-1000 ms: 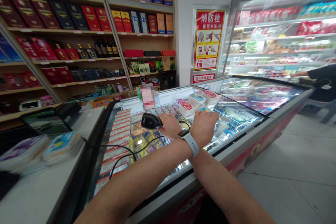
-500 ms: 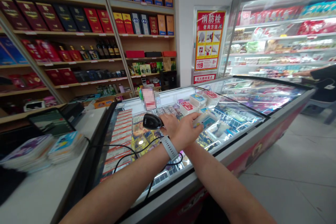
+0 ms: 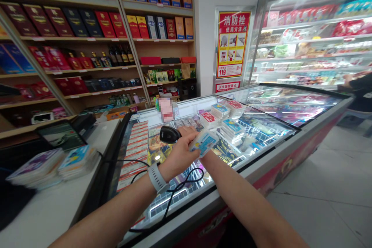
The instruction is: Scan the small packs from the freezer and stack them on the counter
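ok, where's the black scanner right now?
Head view, just left of centre: the black scanner is in the right-hand grip over the glass-topped chest, beside the left-hand grip and its blue packet.

One scanner [image 3: 169,134], one wristband [image 3: 157,178], one single packet [image 3: 206,143], four packet stacks [image 3: 232,128] on the freezer [image 3: 269,162], two card-like stacks [image 3: 78,159] on the desk [image 3: 43,213], one tablet [image 3: 62,135], two red signs [image 3: 233,44].

pale grey slotted band [image 3: 157,178], left wrist | forearms [image 3: 124,211] bare | left hand [image 3: 180,157] bare
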A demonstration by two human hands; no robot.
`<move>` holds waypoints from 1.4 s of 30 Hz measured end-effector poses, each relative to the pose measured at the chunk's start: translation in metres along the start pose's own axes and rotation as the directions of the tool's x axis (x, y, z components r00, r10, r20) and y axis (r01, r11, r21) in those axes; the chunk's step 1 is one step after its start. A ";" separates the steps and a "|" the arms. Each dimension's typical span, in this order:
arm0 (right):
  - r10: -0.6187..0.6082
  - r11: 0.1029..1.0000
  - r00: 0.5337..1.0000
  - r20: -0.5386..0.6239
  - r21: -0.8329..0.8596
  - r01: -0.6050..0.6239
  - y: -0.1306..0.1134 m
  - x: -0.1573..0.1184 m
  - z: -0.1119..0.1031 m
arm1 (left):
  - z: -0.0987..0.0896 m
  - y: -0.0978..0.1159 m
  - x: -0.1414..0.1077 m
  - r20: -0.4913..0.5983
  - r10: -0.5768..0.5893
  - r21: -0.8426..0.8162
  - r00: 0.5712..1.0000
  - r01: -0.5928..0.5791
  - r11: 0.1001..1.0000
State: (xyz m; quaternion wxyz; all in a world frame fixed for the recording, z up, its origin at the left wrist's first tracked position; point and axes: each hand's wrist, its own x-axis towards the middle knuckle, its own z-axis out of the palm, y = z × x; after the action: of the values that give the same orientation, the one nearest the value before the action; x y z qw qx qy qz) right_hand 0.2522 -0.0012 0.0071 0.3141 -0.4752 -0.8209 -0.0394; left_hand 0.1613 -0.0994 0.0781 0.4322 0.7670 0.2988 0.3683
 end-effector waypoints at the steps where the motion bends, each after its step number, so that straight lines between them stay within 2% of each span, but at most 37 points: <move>1: -0.017 1.000 1.000 0.020 -0.006 0.018 0.002 0.000 -0.003 | -0.003 -0.001 -0.003 0.003 -0.011 0.012 1.000 0.011 1.000; 6: -0.024 0.998 0.996 0.091 -0.055 0.029 0.005 0.000 -0.007 | -0.016 -0.014 -0.020 -0.015 -0.082 -0.046 0.997 0.081 0.996; 11: -0.003 0.994 0.996 0.094 -0.104 0.013 0.003 0.000 -0.009 | -0.034 -0.025 -0.037 -0.042 -0.197 -0.083 0.980 0.193 0.978; 17: 0.031 0.996 0.999 0.021 -0.086 -0.029 -0.003 -0.006 -0.015 | -0.057 -0.032 -0.052 -0.054 -0.195 -0.051 0.979 0.192 0.980; 22: 0.035 0.999 0.999 -0.030 -0.030 -0.036 -0.006 -0.010 -0.018 | -0.075 -0.054 -0.057 -0.117 -0.174 -0.090 0.978 0.164 0.982; 25: 0.057 0.998 0.998 -0.040 -0.019 -0.058 -0.006 -0.010 -0.020 | -0.083 -0.063 -0.060 -0.143 -0.219 -0.118 0.965 0.203 0.972; 29: 0.081 0.997 0.995 -0.058 -0.009 -0.081 -0.006 -0.010 -0.018 | -0.088 -0.066 -0.062 -0.151 -0.285 -0.151 0.946 0.263 0.953; 34: 0.099 0.995 0.991 -0.092 0.008 -0.099 -0.004 -0.009 -0.016 | -0.090 -0.068 -0.062 -0.133 -0.288 -0.158 0.948 0.267 0.951; 42: 0.125 0.992 0.984 -0.129 0.045 -0.120 -0.003 -0.010 -0.018 | -0.091 -0.070 -0.061 -0.217 -0.317 -0.240 0.923 0.264 0.934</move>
State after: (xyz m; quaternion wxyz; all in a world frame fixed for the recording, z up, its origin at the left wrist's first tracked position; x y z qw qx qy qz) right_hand 0.2619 -0.0163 0.0164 0.3780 -0.5154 -0.7682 -0.0360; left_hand 0.0433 -0.0755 0.0300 0.5176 0.6120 0.4224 0.4232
